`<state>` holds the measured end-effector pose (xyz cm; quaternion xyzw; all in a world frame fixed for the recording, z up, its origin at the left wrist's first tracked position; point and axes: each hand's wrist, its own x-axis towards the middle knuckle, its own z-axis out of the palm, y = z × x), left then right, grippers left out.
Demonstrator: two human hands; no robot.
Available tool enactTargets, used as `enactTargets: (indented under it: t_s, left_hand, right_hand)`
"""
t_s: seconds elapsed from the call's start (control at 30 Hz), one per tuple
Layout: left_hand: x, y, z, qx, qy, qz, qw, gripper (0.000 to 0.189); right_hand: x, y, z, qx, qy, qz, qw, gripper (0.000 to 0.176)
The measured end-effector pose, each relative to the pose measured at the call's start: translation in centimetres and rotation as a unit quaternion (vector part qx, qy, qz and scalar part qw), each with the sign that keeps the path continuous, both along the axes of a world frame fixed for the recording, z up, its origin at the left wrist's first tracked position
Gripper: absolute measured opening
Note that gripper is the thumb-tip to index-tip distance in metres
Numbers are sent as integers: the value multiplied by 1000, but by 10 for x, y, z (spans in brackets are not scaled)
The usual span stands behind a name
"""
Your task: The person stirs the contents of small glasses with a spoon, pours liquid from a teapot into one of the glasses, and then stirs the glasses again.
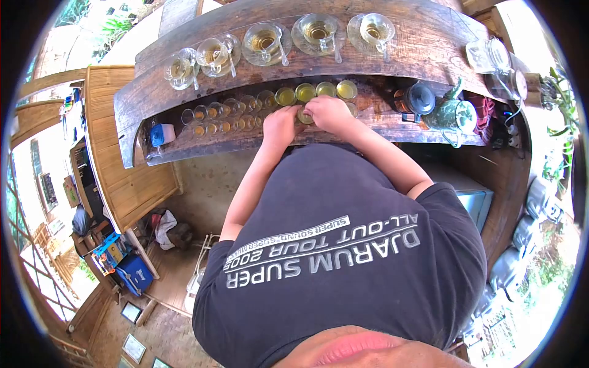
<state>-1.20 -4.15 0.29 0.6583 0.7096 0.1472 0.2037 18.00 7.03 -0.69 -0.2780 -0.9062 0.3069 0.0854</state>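
My left hand [280,127] and my right hand [329,115] meet over the lower shelf of a wooden counter. Between them is a small glass [304,116] of yellow-green liquid, with the fingers of both hands closed around it. Just behind it stands a row of similar glasses, among them one glass [305,92] straight behind my fingers and another glass [346,90] at the row's right end. Part of one more glass [352,109] shows beside my right wrist. Left of my left hand, two rows of small glasses [211,113] hold amber liquid.
Several glass cups [265,40] on saucers with spoons line the upper counter [423,49]. To the right are a French press [419,98], a green speckled kettle [455,115] and a glass jar [488,56]. A blue-and-white container [162,135] sits at the shelf's left end.
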Motion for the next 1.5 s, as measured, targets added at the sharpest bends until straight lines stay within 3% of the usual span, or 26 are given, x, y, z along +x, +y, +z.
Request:
enactTargets:
  t_s: [0.37,0.47,0.57,0.63,0.8,0.9,1.07,1.13,1.27,1.37,1.5]
  left_hand:
    - [-2,0,3,-13,4,-7,1000,62]
    - [-7,2,3,10,-10,-21,1000,60]
    - [-13,6,5,16,-14,-40,999,57]
    - [-17,9,7,12,-25,-49,998,56]
    - [-29,14,8,5,-38,-101,994,49]
    - [-35,15,5,48,-70,-112,990,44]
    - [-47,22,-12,34,-66,-163,984,45]
    - [-50,23,-16,42,-60,-177,981,50]
    - [-53,26,-22,58,-81,-190,977,42]
    - [-56,27,-26,64,-79,-201,974,40]
    - [-58,30,-22,60,-67,-217,972,39]
  right_hand:
    - [-2,-7,-4,-3,26,-55,998,22]
    - [-3,-10,-6,-7,4,5,1000,22]
    - [0,-10,1,8,-2,-25,1000,20]
    - [-2,-12,-2,30,56,-83,995,16]
    - [-1,-27,1,8,7,-29,1000,14]
    - [-5,-30,6,37,54,-141,988,13]
    - [-13,-46,7,-5,-8,-127,992,15]
    - [-14,-49,12,9,7,-177,984,16]
    - [-24,-51,13,24,44,-233,971,18]
    - [-29,-63,13,-23,-40,-205,978,19]
    - [-30,-72,13,32,-46,-265,963,17]
